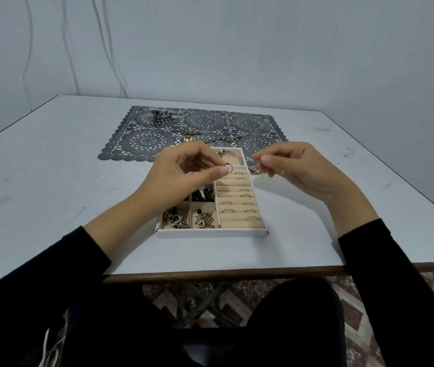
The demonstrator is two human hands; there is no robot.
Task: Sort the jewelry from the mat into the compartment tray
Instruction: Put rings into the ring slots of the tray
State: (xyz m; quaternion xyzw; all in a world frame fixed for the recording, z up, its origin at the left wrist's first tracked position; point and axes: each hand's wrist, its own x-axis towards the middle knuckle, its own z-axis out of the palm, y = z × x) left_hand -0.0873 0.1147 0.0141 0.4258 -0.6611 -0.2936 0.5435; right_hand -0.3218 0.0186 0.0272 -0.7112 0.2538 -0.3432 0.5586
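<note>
Over the tray's far ring rows: small dark ring (229, 168) pinched in left hand (184, 173).
Thumb and forefinger closed tight on ring, other fingers curled. Right hand (298, 168) alongside, fingertips nipped together above silvery piece (255, 170) at tray edge; held or not, cannot tell. Below, compartment tray (210, 232) with rings, beads, chains, bangle; behind, mat (141, 140) with loose chains (167, 115); grey table (51, 168).

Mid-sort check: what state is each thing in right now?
Left hand: pinching a ring above the tray.
Right hand: pinching a small piece, too small to identify.
Tray: on the table, partly filled.
Ring rows: several rings slotted.
Bangle: lying in the far compartment.
Mat: flat, chains left on it.
</note>
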